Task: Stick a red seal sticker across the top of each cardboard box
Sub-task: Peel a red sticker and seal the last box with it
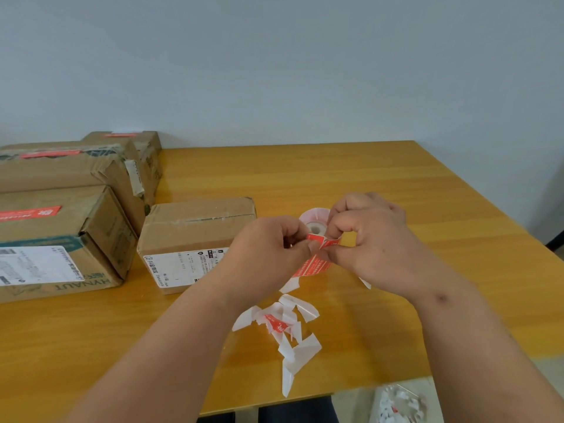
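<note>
Both hands work above the table. The left hand and right hand each pinch an end of the red sticker, apparently peeling it off its backing. Roll sits behind. The unsealed box waits just left; three boxes beyond carry seals. Backing scraps lie below.

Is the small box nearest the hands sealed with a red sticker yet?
Not yet. The small box shows only clear tape on top; both hands pinch the red sticker.
</note>
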Demonstrator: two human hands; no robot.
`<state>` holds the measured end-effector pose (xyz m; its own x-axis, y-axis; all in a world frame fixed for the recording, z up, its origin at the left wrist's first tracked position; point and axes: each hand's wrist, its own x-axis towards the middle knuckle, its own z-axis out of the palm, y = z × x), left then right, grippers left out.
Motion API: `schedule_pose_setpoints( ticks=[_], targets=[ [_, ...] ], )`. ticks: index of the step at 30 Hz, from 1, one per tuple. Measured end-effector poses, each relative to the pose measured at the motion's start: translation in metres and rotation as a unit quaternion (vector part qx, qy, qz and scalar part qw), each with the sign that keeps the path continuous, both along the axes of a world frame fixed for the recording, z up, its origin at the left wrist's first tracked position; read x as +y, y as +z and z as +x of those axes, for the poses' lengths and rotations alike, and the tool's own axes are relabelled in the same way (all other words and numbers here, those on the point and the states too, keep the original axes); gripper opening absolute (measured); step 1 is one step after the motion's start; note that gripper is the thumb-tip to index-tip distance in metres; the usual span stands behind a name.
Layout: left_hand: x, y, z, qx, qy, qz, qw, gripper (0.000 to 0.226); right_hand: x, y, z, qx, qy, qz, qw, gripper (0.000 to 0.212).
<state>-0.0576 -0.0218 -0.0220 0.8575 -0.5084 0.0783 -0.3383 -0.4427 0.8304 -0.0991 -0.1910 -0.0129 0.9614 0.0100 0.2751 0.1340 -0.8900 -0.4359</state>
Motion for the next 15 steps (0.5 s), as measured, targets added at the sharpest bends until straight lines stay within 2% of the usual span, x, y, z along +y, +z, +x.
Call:
schedule_pose_setpoints(
  ticks=[2,6,15],
  targets=[
    [-0.0005,-0.0002,0.0002,0.009,0.001,0.003,1.0,0.024,0.001,0.0007,-0.0003,0.003,0.004,0.002,1.0,0.025],
    [-0.0024,-0.0014,0.0004,0.018,0.0,0.011,1.0,0.025,0.0001,0.0001,0.0004,0.009,0.0,-0.01,1.0,0.015],
    [-0.0045,-0.003,-0.0001,0.091,0.027,-0.018,0.995,0.027,0.0007,0.0009,-0.0021,-0.008,0.004,0.009,1.0,0.022]
  ],
)
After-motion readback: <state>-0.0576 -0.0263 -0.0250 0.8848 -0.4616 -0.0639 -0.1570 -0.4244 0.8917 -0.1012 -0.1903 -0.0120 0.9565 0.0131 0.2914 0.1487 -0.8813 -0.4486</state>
